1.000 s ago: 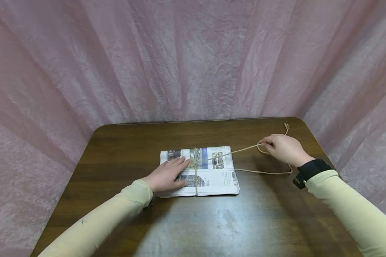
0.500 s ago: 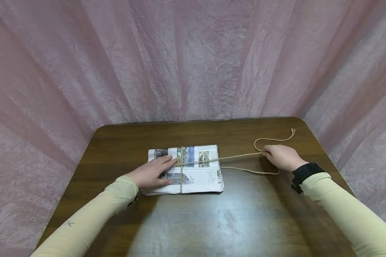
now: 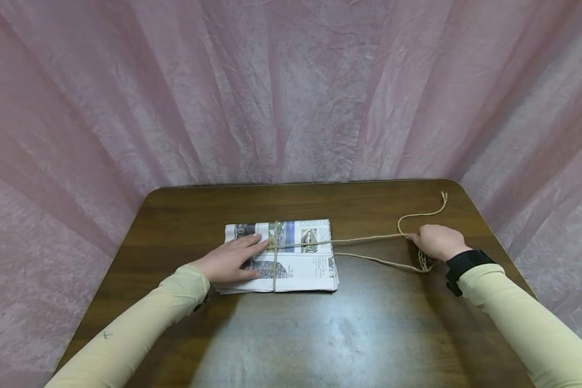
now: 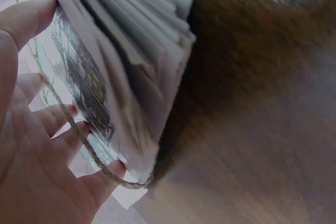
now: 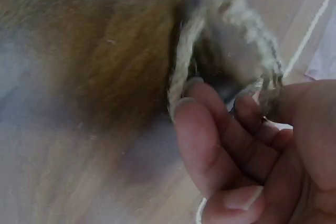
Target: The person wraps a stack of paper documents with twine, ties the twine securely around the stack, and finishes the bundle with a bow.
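Shifted toward the left edge of the worktop [image 3: 291,339] since a second ago, our newspaper stack [image 3: 303,276] lies beneath our flat left hand [image 3: 230,260]; our right hand [image 3: 438,241] pinches twine [image 3: 364,238]. One turn crosses it; lengths toward the right edge look untied.

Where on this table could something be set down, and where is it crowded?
Widest: in front of the newspaper bundle, between left sleeve and right sleeve. A narrower strip lies behind the bundle, before the pink curtain. Crowded: right of the bundle, where twine runs to the right grip.
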`<state>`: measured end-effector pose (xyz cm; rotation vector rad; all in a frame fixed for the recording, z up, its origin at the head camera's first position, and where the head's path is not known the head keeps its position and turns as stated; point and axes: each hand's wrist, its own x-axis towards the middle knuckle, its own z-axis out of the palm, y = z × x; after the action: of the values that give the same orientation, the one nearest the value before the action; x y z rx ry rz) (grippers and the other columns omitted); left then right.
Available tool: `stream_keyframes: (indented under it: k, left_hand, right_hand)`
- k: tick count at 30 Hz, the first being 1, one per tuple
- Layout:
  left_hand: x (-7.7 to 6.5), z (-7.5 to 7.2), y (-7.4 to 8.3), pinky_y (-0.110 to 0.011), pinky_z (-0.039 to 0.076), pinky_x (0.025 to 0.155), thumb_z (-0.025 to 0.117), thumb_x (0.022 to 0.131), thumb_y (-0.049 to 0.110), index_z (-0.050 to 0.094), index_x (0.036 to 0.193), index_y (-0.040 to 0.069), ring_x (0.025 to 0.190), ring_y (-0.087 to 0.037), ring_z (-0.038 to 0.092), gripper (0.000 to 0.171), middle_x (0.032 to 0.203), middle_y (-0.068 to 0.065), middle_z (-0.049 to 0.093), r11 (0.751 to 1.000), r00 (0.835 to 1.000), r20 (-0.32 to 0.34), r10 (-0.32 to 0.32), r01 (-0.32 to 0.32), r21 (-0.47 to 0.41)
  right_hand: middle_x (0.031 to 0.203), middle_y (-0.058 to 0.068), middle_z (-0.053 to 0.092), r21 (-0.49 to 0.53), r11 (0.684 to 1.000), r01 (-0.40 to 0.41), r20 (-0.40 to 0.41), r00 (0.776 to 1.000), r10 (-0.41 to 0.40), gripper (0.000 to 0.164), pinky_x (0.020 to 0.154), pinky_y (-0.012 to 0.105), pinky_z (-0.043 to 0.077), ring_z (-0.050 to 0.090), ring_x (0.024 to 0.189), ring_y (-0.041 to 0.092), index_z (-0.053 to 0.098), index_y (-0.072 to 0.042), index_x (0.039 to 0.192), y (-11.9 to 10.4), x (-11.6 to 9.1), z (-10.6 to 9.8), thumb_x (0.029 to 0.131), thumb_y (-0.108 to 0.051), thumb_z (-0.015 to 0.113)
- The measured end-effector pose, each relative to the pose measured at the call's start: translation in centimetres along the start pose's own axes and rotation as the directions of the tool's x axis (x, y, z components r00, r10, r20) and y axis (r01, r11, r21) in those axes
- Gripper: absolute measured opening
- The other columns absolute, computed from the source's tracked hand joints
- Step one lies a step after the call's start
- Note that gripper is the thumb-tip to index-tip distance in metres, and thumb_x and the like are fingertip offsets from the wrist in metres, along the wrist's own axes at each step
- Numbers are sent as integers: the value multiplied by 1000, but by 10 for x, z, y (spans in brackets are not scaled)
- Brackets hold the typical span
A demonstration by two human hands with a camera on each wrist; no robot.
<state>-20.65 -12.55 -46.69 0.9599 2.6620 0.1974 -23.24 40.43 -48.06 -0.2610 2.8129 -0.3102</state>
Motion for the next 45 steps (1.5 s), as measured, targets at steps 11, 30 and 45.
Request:
stream_keyframes:
  k: [11, 30, 45]
  left_hand:
    - [2, -1, 2, -57, 24, 119, 68, 98, 48, 23, 164, 19, 153, -36, 21, 85, 167, -17, 20, 1000, 1000, -4, 5, -5, 8]
    - [34, -24, 87, -53, 27, 119, 67, 100, 36, 37, 159, 10, 146, -35, 37, 71, 159, -16, 40, 971, 961, -145, 237, -230, 63]
    - [68, -1, 133, -47, 26, 121, 58, 104, 46, 43, 157, 14, 149, -34, 32, 64, 162, -11, 36, 929, 950, 29, 310, -309, 203]
  right_hand:
    - [74, 7, 54, 25, 999, -46, -15, 999, 46, 32, 58, 41, 42, 54, 66, 24, 56, -5, 90, 15, -8, -4, 102, -35, 55]
    - [105, 17, 70, 254, 967, 18, -212, 977, 38, 43, 74, 49, 51, 65, 91, 32, 68, 3, 118, 40, 1, -4, 102, -36, 61]
    - [103, 24, 68, 469, 882, 45, -234, 969, 74, 35, 63, 30, 52, 63, 78, 21, 59, 16, 128, 66, -31, 16, 101, -7, 52]
